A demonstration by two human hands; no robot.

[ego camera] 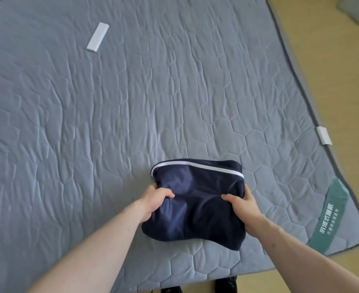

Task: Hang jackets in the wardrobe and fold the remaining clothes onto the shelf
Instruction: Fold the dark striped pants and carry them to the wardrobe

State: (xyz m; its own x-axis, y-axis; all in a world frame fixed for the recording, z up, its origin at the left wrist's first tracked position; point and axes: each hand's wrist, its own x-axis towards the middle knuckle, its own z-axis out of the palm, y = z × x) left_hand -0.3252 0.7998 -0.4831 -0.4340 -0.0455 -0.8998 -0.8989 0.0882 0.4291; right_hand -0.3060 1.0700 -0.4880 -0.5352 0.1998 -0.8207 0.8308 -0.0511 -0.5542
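A folded navy garment (197, 199) with a white stripe along its far edge lies on the grey quilted mattress (111, 115), near the front right corner. My left hand (155, 200) grips the garment's left side, thumb on top and fingers tucked under. My right hand (243, 205) grips its right side the same way. The fabric bunches between the two hands.
A flat white rectangular box (97, 37) lies on the mattress at the far left. A white clip (323, 135) sits on the mattress's right edge, and a green label (331, 212) marks the corner. Wooden floor (333, 49) runs along the right. Dark shoes (226, 284) show at the bottom.
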